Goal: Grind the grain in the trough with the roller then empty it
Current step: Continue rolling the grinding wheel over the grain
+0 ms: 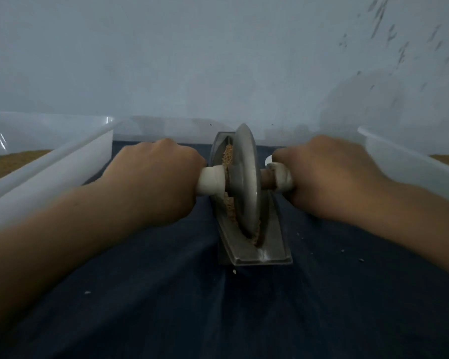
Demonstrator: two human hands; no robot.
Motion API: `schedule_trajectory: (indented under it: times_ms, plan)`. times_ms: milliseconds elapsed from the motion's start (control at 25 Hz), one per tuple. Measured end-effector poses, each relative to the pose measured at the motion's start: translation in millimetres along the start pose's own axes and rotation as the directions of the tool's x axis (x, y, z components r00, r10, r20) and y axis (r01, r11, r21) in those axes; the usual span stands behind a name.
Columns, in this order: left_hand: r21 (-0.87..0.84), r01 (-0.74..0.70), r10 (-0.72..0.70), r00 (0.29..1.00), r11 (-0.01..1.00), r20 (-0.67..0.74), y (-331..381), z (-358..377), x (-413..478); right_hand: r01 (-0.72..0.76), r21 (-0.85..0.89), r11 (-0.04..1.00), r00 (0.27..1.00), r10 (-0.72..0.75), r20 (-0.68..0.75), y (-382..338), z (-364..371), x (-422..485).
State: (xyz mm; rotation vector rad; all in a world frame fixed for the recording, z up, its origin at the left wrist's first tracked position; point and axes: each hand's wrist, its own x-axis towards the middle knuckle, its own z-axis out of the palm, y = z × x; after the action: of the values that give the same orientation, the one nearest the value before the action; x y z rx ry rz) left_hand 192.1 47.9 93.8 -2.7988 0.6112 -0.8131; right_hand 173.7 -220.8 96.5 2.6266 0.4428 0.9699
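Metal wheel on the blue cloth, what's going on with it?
A person is grinding grain. The left hand and the right hand each grip one end of the roller, whose metal disc stands upright in the narrow trough on the dark cloth. Grain lies in the trough, so it is not emptied yet. A left tub and a right tub flank it.
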Motion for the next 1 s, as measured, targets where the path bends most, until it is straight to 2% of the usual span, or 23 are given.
schedule_trajectory:
  times_ms: [120, 240, 320, 400, 480, 560, 600, 680, 800, 880, 1000]
  plan:
    - [0.044, 0.135, -0.139, 0.985, 0.99, 0.106, 7, 19, 34, -0.115, 0.021, 0.993, 0.979, 0.11, 0.172, -10, 20, 32]
    - [-0.007, 0.239, -0.231, 0.945, 0.971, 0.232, 6, 32, 83, -0.275, 0.056, 0.96, 0.915, 0.243, 0.323, -15, 31, 83]
    - [-0.024, 0.233, -0.219, 0.939, 0.972, 0.265, 6, 27, 81, -0.251, 0.049, 0.967, 0.906, 0.217, 0.363, -14, 26, 84]
    - [-0.035, 0.159, -0.145, 0.957, 0.987, 0.251, 5, 20, 49, -0.136, 0.069, 0.988, 0.948, 0.11, 0.299, -10, 19, 53]
    - [-0.018, 0.051, -0.048, 0.993, 0.999, 0.11, 5, 14, 17, -0.067, 0.014, 0.998, 0.99, 0.065, 0.128, -8, 10, 14]
    - [0.04, -0.02, 0.021, 0.999, 0.999, -0.033, 5, 8, 13, -0.087, 0.021, 0.996, 0.995, 0.086, 0.057, -5, 8, -1]
    - [0.088, -0.016, 0.022, 0.998, 0.996, -0.062, 8, 9, 18, -0.115, 0.013, 0.993, 0.99, 0.114, 0.08, -6, 13, 0]
    - [0.147, 0.056, -0.055, 0.998, 0.988, -0.015, 14, 18, 41, -0.181, 0.062, 0.982, 0.972, 0.169, 0.161, -13, 26, 16]
    - [0.054, 0.169, -0.175, 0.974, 0.984, 0.144, 11, 29, 72, -0.267, 0.067, 0.961, 0.93, 0.239, 0.278, -18, 34, 64]
    - [-0.008, 0.219, -0.215, 0.962, 0.976, 0.171, 10, 30, 67, -0.237, 0.024, 0.971, 0.937, 0.222, 0.268, -21, 25, 77]
    - [0.011, 0.144, -0.144, 0.986, 0.99, 0.081, 12, 24, 26, -0.093, 0.05, 0.994, 0.97, 0.079, 0.231, -18, 7, 39]
